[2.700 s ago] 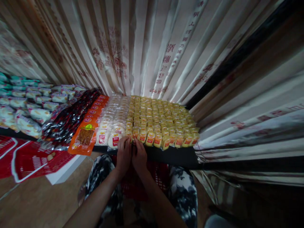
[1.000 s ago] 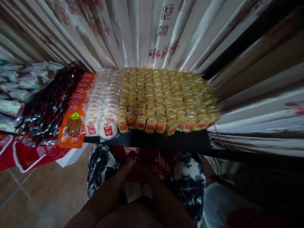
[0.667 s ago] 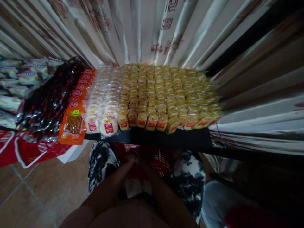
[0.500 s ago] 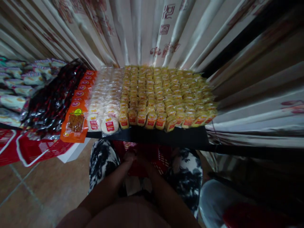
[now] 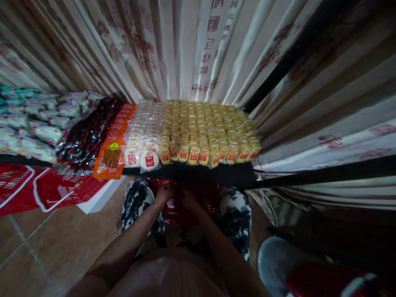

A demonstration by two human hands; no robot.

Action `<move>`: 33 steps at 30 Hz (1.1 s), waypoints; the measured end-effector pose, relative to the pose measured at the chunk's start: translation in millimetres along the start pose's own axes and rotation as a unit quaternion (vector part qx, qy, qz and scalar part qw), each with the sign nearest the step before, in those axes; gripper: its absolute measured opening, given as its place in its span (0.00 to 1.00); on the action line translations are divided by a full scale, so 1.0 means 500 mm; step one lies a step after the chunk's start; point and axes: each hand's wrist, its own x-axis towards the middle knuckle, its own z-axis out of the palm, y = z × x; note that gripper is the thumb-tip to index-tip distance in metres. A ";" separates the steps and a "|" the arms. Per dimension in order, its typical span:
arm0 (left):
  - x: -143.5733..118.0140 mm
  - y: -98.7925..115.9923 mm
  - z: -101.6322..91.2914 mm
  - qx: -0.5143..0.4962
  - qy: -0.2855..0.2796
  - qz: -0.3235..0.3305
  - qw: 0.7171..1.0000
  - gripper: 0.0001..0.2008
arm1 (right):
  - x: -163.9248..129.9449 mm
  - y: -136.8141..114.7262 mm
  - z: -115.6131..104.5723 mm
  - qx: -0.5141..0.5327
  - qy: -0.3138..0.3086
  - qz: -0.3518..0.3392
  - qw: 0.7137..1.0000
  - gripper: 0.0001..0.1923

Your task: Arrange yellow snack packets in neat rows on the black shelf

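Low between my knees, a red plastic basket [image 5: 202, 202] sits just below the shelf edge. My left hand [image 5: 166, 193] is over its left part, with the fingers looking curled inward. Whatever they hold, if anything, is lost in shadow. Close by on the right, my right hand [image 5: 187, 199] reaches into the same basket, its fingertips too dark to make out. Above both hands, rows of yellow wrapped snacks [image 5: 210, 132] stand on the black shelf [image 5: 185, 174]. Beside them are white round wrapped crackers [image 5: 149, 160] and an orange snack bag [image 5: 109, 159].
Dark red-black packets [image 5: 89, 132] and pale wrapped snacks [image 5: 46, 132] fill the shelf's left end. Below them stand another red basket [image 5: 66, 187] and a white box [image 5: 95, 200]. A pleated printed curtain [image 5: 185, 49] hangs behind. A pale tub [image 5: 272, 260] stands at lower right.
The view has shifted, so the shelf goods sit a little lower on the left and more curtain shows. My hands appear slightly higher and farther apart, still at the basket.
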 end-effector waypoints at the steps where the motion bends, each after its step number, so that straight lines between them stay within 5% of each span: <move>1: -0.011 0.007 -0.009 -0.012 0.000 0.009 1.000 0.09 | 0.001 -0.001 -0.007 -0.008 -0.036 0.002 0.999 0.09; 5: -0.060 0.040 -0.044 -0.100 -0.040 0.061 0.992 0.12 | 0.001 -0.017 -0.041 -0.061 -0.166 0.024 0.984 0.11; 10: -0.114 0.071 -0.065 -0.237 -0.095 0.101 0.962 0.23 | -0.015 -0.059 -0.075 -0.010 -0.140 -0.015 0.990 0.15; 15: -0.139 0.096 -0.066 -0.254 -0.037 0.157 0.954 0.19 | -0.023 -0.099 -0.088 0.047 -0.085 -0.067 0.993 0.14; 23: -0.121 0.157 -0.090 -0.113 0.110 0.301 0.941 0.15 | 0.020 -0.166 -0.103 0.017 0.027 -0.084 0.996 0.14; 33: -0.074 0.170 -0.076 -0.044 0.187 0.365 0.911 0.18 | 0.087 -0.193 -0.081 -0.027 0.095 -0.017 0.995 0.14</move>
